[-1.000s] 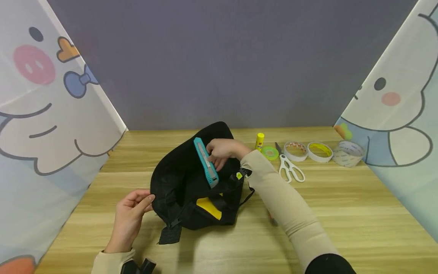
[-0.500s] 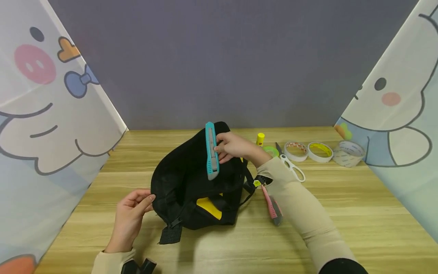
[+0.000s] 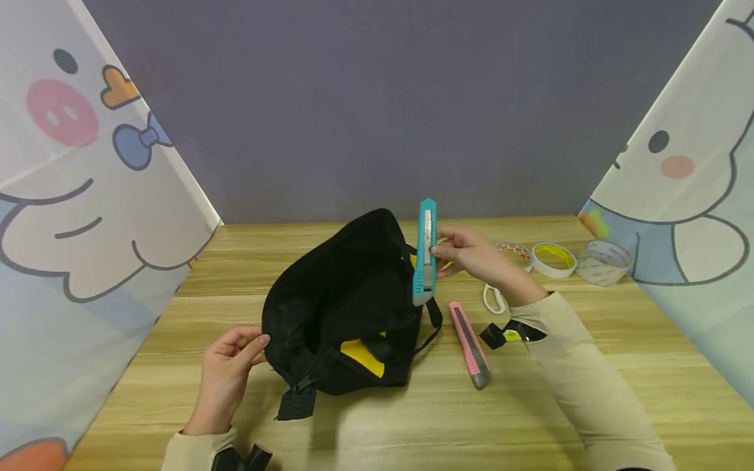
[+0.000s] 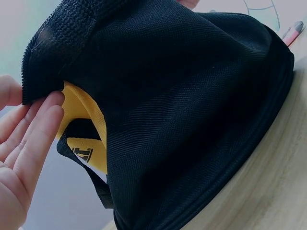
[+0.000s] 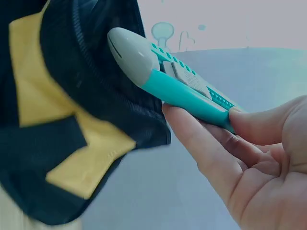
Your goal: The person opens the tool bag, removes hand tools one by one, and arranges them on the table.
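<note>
A black fabric bag with yellow patches and a zipped edge stands on the wooden table, its mouth held open. My left hand pinches the bag's left edge between thumb and fingers; the left wrist view shows this zipped edge up close. In my right hand is a teal utility knife with a grey end, pinched upright just right of the bag. The right wrist view has the knife between thumb and fingers, its grey end in front of the bag. No blade shows.
A pink utility knife lies on the table right of the bag. Behind my right hand are partly hidden white-handled scissors and several tape rolls, among them a yellow-cored one and a clear one. A grey wall rises behind the table.
My right hand has carried the teal knife rightward from over the bag to beside it, turning it upright. The pink knife has come into full view. My left hand keeps its hold.
</note>
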Demonstrator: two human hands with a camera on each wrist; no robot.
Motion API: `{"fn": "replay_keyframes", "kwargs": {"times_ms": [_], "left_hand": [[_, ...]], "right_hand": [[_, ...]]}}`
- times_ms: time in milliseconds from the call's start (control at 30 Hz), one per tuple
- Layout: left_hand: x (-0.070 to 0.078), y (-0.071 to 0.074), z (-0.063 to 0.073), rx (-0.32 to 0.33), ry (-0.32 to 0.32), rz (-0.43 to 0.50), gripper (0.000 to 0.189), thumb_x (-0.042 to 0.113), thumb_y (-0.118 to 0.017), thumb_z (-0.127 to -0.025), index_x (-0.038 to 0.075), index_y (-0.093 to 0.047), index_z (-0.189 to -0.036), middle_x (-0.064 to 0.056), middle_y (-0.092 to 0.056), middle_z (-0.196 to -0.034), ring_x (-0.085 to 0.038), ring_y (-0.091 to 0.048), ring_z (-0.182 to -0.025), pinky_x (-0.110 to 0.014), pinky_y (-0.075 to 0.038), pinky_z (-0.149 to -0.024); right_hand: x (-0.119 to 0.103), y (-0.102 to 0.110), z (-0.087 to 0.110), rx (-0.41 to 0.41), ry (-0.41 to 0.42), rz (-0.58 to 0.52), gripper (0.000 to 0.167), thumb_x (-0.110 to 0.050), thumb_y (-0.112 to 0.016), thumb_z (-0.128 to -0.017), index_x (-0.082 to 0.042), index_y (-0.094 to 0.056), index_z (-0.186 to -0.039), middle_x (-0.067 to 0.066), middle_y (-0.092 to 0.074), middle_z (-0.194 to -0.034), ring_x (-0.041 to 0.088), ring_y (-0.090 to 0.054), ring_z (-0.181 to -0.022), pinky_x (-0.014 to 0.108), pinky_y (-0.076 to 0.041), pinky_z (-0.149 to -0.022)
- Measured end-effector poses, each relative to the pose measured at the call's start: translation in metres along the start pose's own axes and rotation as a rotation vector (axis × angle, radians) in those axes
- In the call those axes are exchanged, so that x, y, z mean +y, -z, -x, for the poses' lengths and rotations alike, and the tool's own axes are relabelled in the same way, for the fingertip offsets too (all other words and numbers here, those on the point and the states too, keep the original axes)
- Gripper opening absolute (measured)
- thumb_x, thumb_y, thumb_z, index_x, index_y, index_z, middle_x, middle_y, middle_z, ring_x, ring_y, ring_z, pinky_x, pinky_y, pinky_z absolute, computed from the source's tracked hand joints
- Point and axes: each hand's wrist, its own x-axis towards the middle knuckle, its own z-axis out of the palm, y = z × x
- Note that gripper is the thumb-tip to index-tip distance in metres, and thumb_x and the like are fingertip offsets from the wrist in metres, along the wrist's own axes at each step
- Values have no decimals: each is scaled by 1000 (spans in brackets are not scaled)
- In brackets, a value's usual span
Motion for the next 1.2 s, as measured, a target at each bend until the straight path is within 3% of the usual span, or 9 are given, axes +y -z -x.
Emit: {"fn": "replay_keyframes", "kwargs": {"times_ms": [333,467,767,1033,1200], "left_hand": [[-2,-1,1,-5,-2,-1,34,-26,-50,-89,-1,-73,-94,-6,-73,-85,-12,-68,-74,-24,-59,-60],[-3,-1,1,-9,-11,4,35,-26,-50,-89,-1,-73,-95,-6,-73,-86,-11,-68,-74,-24,-59,-60],[0,-1,-1,17,2,-22,35,-26,-50,-89,0,-73,-93,-5,-72,-83,-11,-67,-71,-24,-59,-59],[0,-3,-2,15,13,-16,34,-26,-51,-89,0,-73,-93,-5,-72,-83,-11,-67,-71,-24,-59,-59],[0,-2,-2,9,1,-7,36,-27,-49,-88,-1,-73,-94,-6,-72,-83,-11,-67,-71,-24,-59,-59]], "right_hand": [[24,29,46,77,-44,53,33,-1,-46,-104,19,-45,-130,16,-66,-92,19,-68,-82,36,-61,-71],[41,35,60,59,-71,55,33,2,-45,-103,22,-44,-128,16,-67,-88,18,-69,-77,36,-62,-69],[80,41,77,47,-196,44,39,2,-44,-103,26,-36,-132,14,-63,-86,16,-65,-73,39,-61,-69],[110,42,87,16,-330,33,44,1,-42,-103,30,-28,-134,10,-57,-81,17,-60,-68,34,-60,-64],[122,37,88,-37,-352,-7,31,1,-44,-101,25,-42,-121,7,-57,-73,16,-60,-64,33,-60,-60]]}}
